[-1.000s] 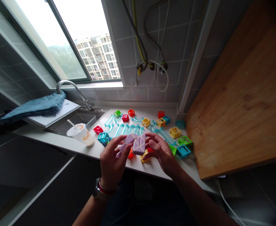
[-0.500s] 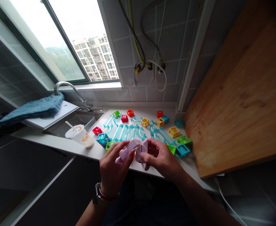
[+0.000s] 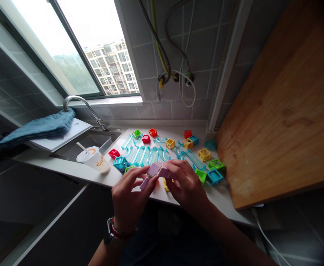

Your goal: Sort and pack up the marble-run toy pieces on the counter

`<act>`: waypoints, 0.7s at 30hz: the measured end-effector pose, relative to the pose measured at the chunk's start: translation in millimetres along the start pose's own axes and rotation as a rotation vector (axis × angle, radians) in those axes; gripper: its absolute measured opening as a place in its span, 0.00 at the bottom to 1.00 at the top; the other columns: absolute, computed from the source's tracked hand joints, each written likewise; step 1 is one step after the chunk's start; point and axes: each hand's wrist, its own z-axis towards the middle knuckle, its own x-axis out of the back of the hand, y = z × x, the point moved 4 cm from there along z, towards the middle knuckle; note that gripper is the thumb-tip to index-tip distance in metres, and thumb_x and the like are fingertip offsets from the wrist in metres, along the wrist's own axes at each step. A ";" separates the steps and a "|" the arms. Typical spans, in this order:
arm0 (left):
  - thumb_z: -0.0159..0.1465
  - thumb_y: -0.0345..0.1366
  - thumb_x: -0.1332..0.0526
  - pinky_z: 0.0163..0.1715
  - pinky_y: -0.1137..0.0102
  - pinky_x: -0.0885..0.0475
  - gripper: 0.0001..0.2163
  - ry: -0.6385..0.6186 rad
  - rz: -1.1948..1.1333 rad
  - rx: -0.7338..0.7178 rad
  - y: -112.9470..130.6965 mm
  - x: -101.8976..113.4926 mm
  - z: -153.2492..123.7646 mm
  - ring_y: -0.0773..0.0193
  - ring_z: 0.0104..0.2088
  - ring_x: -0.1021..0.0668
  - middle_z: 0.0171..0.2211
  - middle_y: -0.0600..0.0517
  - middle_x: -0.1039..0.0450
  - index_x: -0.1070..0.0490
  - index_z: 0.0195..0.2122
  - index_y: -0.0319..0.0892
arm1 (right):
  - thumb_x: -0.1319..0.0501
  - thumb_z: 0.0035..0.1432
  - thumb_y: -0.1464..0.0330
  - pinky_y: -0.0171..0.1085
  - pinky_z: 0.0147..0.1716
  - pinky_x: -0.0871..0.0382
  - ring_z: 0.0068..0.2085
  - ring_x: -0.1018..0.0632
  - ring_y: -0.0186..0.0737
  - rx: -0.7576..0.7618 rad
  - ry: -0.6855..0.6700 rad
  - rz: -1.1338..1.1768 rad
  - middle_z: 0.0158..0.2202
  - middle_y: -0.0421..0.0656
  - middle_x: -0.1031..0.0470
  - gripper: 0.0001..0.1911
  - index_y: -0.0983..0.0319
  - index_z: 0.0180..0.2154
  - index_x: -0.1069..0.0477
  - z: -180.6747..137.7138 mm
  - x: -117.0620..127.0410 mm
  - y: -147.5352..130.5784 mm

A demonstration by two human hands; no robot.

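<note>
the left hand (image 3: 130, 192) and right hand (image 3: 189, 186) pinch a lilac jointed-block toy (image 3: 153, 169) between their fingers, over the front of the table (image 3: 113, 177). if one grip slackens during a twist, the toy could slip and drop near the yellow cube frame (image 3: 166, 185).

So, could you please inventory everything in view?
Jointed toy: one, lilac, held centre
Counter: one, white, centre
Blocks: over a dozen, red, yellow, green, blue, on counter
Track pieces: several, teal, on counter
Sink: one, grey, left
Cup: one, white, beside sink
Faucet: one, silver, behind sink
Panel: one, white, over sink
Cloth: one, blue, on panel
Window: one, dark-framed, upper left
Buildings: uncounted, pale, outside
Hoses: several, yellow, dark, upper centre
Wooden board: one, brown, right
Cable: one, white, lower right
Watch: one, dark, left wrist
Left hand: one, on jointed toy
Right hand: one, on jointed toy
</note>
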 end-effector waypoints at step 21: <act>0.61 0.39 0.26 0.31 0.67 0.18 0.14 -0.246 -0.519 0.445 -28.8 -4.3 2.6 0.56 0.35 0.15 0.42 0.42 0.16 0.17 0.47 0.40 | 0.30 0.63 0.59 0.33 0.28 0.25 0.30 0.21 0.36 -0.563 -0.316 1.091 0.35 0.41 0.21 0.26 0.61 0.59 0.28 0.8 -5.6 28.8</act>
